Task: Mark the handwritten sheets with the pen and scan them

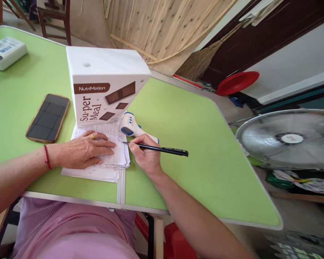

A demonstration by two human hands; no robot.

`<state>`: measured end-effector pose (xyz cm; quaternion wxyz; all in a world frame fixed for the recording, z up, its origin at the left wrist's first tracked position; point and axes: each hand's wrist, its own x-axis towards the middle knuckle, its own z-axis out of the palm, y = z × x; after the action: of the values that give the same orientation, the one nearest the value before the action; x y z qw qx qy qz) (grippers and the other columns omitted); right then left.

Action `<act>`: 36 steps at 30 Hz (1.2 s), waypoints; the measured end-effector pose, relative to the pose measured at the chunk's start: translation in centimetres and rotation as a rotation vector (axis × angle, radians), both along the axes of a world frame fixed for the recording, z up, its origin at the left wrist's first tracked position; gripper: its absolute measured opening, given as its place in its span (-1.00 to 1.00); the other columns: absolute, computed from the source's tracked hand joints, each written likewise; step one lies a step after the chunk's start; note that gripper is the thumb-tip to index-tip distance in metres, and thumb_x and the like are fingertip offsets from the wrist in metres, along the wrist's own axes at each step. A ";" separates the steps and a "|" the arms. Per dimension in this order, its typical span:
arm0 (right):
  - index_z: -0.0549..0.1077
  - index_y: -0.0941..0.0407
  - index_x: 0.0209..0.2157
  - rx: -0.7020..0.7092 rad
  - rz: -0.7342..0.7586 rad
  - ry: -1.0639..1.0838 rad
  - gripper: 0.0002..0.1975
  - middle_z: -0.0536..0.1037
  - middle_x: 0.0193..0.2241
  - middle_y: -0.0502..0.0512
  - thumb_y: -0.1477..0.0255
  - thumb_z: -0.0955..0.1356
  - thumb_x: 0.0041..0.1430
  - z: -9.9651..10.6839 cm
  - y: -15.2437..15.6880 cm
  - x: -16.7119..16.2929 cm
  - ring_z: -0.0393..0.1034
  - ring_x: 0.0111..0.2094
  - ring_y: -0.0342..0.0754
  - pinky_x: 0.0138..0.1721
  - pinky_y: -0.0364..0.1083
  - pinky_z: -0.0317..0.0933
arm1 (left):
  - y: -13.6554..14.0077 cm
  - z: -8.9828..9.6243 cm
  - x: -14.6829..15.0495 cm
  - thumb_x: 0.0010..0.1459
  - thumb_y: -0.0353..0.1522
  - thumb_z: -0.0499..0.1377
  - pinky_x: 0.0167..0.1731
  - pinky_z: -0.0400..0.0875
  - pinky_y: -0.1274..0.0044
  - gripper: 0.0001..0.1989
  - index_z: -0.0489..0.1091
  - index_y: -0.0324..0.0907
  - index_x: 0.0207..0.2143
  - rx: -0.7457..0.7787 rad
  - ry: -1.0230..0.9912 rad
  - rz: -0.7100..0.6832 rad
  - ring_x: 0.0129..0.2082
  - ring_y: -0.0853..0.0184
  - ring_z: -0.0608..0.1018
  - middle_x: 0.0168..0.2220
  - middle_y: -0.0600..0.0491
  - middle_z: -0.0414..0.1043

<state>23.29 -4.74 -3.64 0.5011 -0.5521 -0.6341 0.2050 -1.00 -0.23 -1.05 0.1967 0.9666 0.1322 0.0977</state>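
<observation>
right hand (145, 154), mid-frame: grip clamped on a black pen (162, 148), tip down at the right edge of the paper stack (121, 154), by a small loop of ink; can't tell if it's touching. left hand (89, 149): grip slack, fingers spread, palm down on the written sheets. stack is just left of centre, one sheet sticking out toward the near edge.

clearances: far side of the stack is tight. white box (105, 90) stands upright right at its top, labelled nutrimotion su-per meal. white-and-blue handheld device (136, 129) lies just past the right knuckles, under the box's right corner. phone (48, 118) lies near the left wrist, left of the box. right side is roomier: green surface runs from the right forearm out to the metal rim.

tabletop (205, 154): light green, silver trim, metal seam (121, 190) running down from the stack to the near edge. white device (7, 52) sits upper left.

room: fan (286, 138) past the rim at right, red basin (237, 82) and straw broom (205, 57) upper right, round slatted wood panel (167, 25) top centre, wooden chair (54, 21) upper left.
</observation>
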 end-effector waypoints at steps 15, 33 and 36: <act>0.34 0.06 -0.57 -0.007 0.006 -0.036 -0.89 0.37 -0.70 -0.14 0.42 0.32 0.00 -0.1 0.1 0.0 0.17 -0.68 -0.19 -0.63 -0.16 0.08 | 0.0 0.1 0.0 0.35 -0.44 0.05 0.17 0.20 0.12 -0.64 0.36 -0.21 0.16 -0.003 -0.002 -0.001 0.22 -0.02 0.34 0.29 -0.08 0.31; 0.34 0.05 -0.56 0.028 -0.013 -0.025 -0.89 0.38 -0.70 -0.13 0.43 0.33 0.01 -0.2 0.0 0.3 0.17 -0.68 -0.17 -0.62 -0.15 0.09 | 0.0 -0.1 -0.2 0.37 -0.40 0.04 0.18 0.19 0.13 -0.64 0.35 -0.21 0.17 -0.002 0.005 -0.001 0.23 -0.02 0.33 0.30 -0.06 0.29; 0.34 0.05 -0.57 0.006 -0.029 -0.040 -0.89 0.39 -0.70 -0.13 0.41 0.33 -0.01 -0.1 0.0 0.2 0.17 -0.68 -0.18 -0.62 -0.16 0.09 | 0.0 0.0 -0.1 0.36 -0.41 0.04 0.18 0.19 0.13 -0.64 0.34 -0.21 0.17 0.002 0.003 -0.002 0.22 -0.02 0.34 0.29 -0.07 0.30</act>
<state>23.51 -4.73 -3.72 0.4929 -0.5635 -0.6367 0.1847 -1.11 -0.23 -1.08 0.1958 0.9671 0.1313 0.0961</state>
